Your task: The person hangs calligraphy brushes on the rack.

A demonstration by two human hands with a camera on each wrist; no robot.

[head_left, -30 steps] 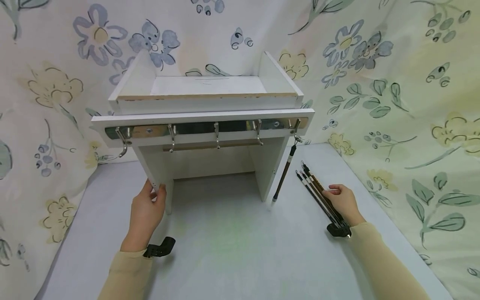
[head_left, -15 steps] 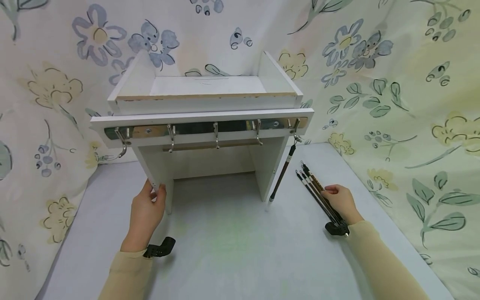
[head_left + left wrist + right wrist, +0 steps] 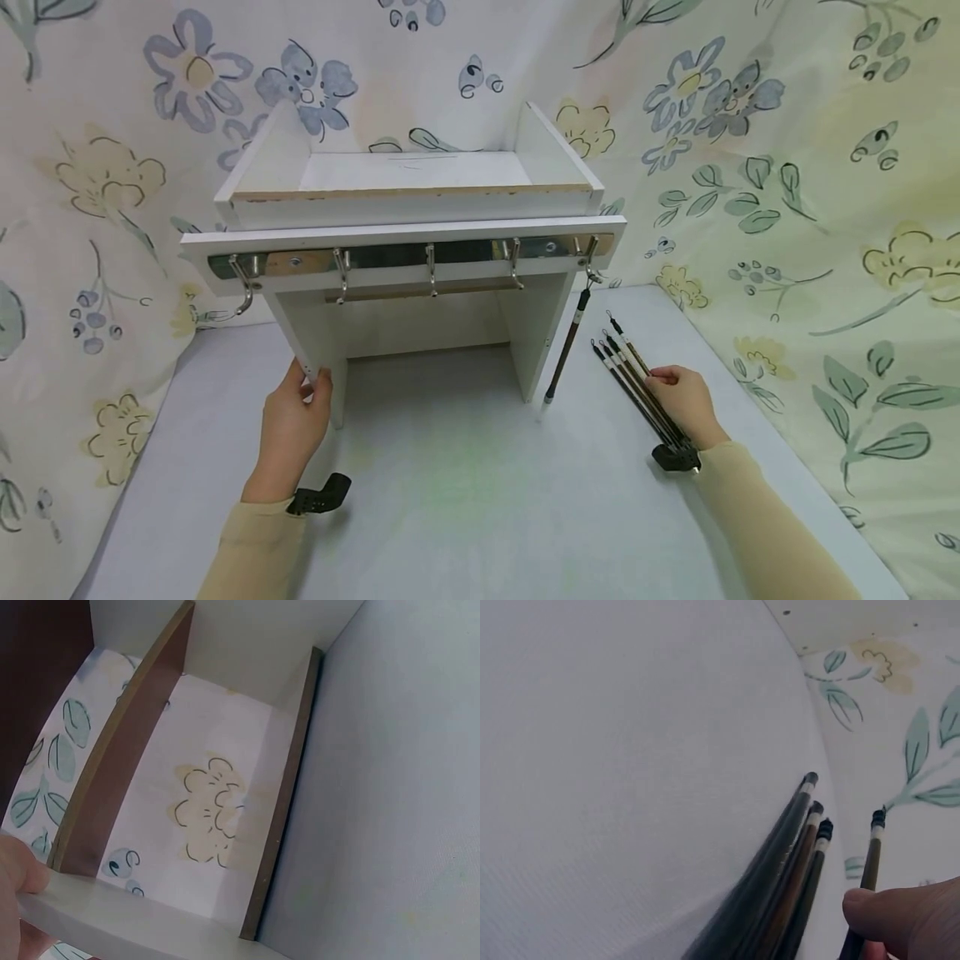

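Note:
My left hand point(image 3: 291, 429) grips the left side panel point(image 3: 307, 321) of a white wooden rack between thumb and fingers; part of that thumb shows at the edge of the left wrist view. My right hand point(image 3: 686, 406) pinches a thin calligraphy brush point(image 3: 630, 343) with a looped cord at its end. In the right wrist view, this brush point(image 3: 873, 855) stands apart from the others. Several more calligraphy brushes point(image 3: 633, 385) lie side by side on the table, their lower ends hidden by the wrist camera. Another calligraphy brush point(image 3: 568, 343) hangs by its loop from the rack's rightmost hook point(image 3: 591, 258).
A metal strip point(image 3: 390, 257) with several hooks runs along the rack's front. Above it sits an open white shelf point(image 3: 412, 204). The white table point(image 3: 465, 500) stretches in front. Flowered cloth point(image 3: 787, 208) hangs behind and at both sides.
The pinched brush has come away from the bundle, its loop end shifting up and to the right. The hanging brush sways slightly. My left hand stays on the panel.

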